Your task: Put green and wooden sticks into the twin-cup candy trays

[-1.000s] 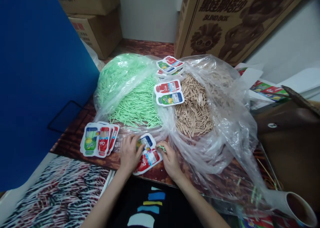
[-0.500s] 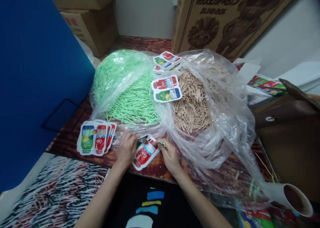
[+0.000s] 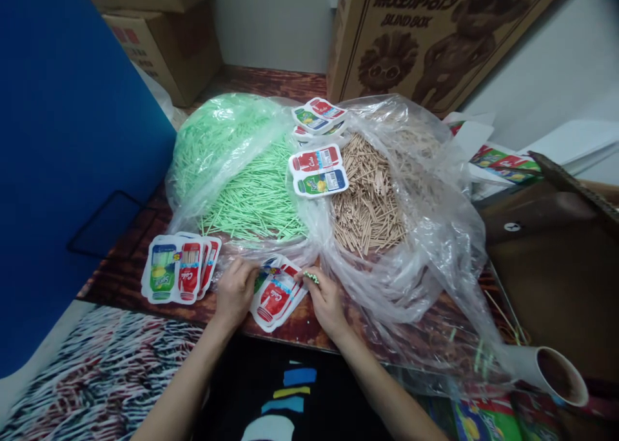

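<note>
The card (image 3: 276, 301), white-edged, with a red Cola bottle and some green showing, slants at the surface's (image 3: 302, 333) near edge; left fingers (image 3: 245, 274) pinch its upper left; right fingers (image 3: 320, 293), opposite, clasp green sticks (image 3: 312, 277).

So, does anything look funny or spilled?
Two things, maybe. A white tube or cup, lower right, lies on its side instead of upright. Nearby, a few green bits show far from the green stick pile, so they look like strays.
</note>
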{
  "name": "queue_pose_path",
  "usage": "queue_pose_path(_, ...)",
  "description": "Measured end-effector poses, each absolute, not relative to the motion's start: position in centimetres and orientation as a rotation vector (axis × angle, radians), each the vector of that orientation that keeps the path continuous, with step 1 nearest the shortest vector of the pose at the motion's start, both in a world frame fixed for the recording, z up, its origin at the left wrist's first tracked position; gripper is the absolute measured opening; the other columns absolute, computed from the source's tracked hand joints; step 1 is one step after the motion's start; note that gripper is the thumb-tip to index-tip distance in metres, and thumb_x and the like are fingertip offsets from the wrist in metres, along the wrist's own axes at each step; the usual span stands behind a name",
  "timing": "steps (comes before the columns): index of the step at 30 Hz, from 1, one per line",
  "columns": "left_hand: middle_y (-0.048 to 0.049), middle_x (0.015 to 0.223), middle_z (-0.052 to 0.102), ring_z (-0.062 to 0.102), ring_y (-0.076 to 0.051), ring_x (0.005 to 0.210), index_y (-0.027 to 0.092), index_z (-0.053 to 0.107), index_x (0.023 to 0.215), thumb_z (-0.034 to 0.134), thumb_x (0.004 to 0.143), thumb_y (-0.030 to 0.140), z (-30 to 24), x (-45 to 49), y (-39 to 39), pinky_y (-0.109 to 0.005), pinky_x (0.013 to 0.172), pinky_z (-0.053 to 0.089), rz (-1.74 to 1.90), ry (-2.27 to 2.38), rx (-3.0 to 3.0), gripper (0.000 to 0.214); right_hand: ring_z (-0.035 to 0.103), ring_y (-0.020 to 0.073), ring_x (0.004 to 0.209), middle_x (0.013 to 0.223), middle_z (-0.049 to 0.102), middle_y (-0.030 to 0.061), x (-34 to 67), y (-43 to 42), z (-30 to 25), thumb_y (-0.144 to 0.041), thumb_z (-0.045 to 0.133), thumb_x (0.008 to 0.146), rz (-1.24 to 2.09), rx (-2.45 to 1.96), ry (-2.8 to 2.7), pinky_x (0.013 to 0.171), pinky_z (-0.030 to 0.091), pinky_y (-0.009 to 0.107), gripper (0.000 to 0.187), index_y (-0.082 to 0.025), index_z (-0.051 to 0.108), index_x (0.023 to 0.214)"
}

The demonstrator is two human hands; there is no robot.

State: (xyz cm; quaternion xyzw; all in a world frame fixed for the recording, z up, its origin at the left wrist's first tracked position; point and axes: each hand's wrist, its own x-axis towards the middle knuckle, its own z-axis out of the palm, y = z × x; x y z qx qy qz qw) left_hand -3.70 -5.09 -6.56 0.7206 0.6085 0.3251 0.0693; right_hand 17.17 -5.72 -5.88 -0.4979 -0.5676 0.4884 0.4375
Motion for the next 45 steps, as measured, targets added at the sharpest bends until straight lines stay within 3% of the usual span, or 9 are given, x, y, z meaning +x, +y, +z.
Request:
queue_pose_path(11,-0.0084,0.101,0.07,0.064,-0.023,0.095,0.022,0.066,0.109,0.046,0.093,0.02,-6.0,-4.1,-4.9,-0.037,0.086,0.048,1.12,1.672,2.173,0.026,0.059,0.0211,0.082,0.084,0.064,0.0038,17.1,-5.6,-5.7,-0.033,0.049,0.091,1.238,-1.23,-1.383,0.079,0.044,0.032,0.019,-0.024,0.063,0.083)
queue_pose_path(18,-0.005,0.1,0.067,0.062,-0.02,0.093,0.023,0.069,0.102,0.054,0.09,0.024,-3.9,-4.2,-5.1,-0.035,0.085,0.049,1.328,1.715,1.816,0.019,0.059,0.0224,0.084,0.084,0.065,0.0045,17.4,-5.9,-5.2,-0.035,0.053,0.089,1.286,-1.23,-1.277,0.08,0.044,0.034,0.016,-0.025,0.064,0.084)
queue_pose_path(22,-0.0056,0.097,0.067,0.062,-0.02,0.093,0.021,0.07,0.095,0.056,0.089,0.026,-3.2,-2.9,-5.7,-0.033,0.084,0.05,1.355,1.548,1.616,0.017,0.062,0.0224,0.084,0.082,0.068,0.0041,17.8,-3.8,-2.2,-0.038,0.061,0.085,1.363,-1.131,-0.901,0.087,0.046,0.039,0.016,-0.023,0.062,0.089)
queue_pose_path(27,-0.0062,0.091,0.068,0.063,-0.019,0.089,0.018,0.072,0.087,0.057,0.087,0.027,-2.5,-0.3,-5.7,-0.031,0.081,0.05,1.328,1.364,1.446,0.017,0.067,0.0201,0.09,0.084,0.073,0.0016,17.4,0.5,2.4,-0.026,0.07,0.079,1.718,-0.791,-0.544,0.098,0.045,0.04,0.012,-0.021,0.06,0.082)
queue_pose_path(32,-0.0059,0.088,0.069,0.062,-0.019,0.086,0.017,0.073,0.083,0.06,0.085,0.028,-2.5,0.7,-5.4,-0.028,0.077,0.049,1.297,1.27,1.302,0.018,0.067,0.0172,0.098,0.094,0.074,0.0023,16.2,1.3,3.1,-0.021,0.066,0.083,1.988,-0.694,-0.403,0.093,0.05,0.035,0.005,-0.02,0.061,0.083)
queue_pose_path(39,-0.0039,0.09,0.07,0.063,-0.019,0.088,0.018,0.075,0.086,0.064,0.082,0.032,-3.4,1.0,-5.3,-0.027,0.08,0.047,1.31,1.252,1.089,0.018,0.065,0.0203,0.097,0.104,0.071,0.0063,16.4,-0.1,3.3,-0.033,0.069,0.08,2.031,-0.889,-0.829,0.084,0.052,0.034,0.021,-0.018,0.063,0.093)
queue_pose_path(43,-0.0049,0.096,0.07,0.062,-0.019,0.093,0.018,0.076,0.088,0.063,0.082,0.031,-3.7,1.3,-5.0,-0.028,0.085,0.047,1.334,1.196,1.055,0.019,0.056,0.0188,0.114,0.121,0.062,0.0048,17.7,-0.4,4.5,-0.038,0.065,0.083,1.883,-1.008,-1.313,0.096,0.045,0.035,0.038,-0.024,0.056,0.117)
queue_pose_path(45,-0.0057,0.097,0.07,0.062,-0.02,0.093,0.018,0.075,0.089,0.063,0.082,0.031,-3.7,1.6,-4.9,-0.029,0.085,0.047,1.341,1.194,1.043,0.019,0.052,0.0184,0.119,0.124,0.059,0.0048,18.3,-0.6,4.9,-0.037,0.061,0.086,1.694,-1.066,-1.443,0.101,0.041,0.036,0.036,-0.026,0.054,0.12)
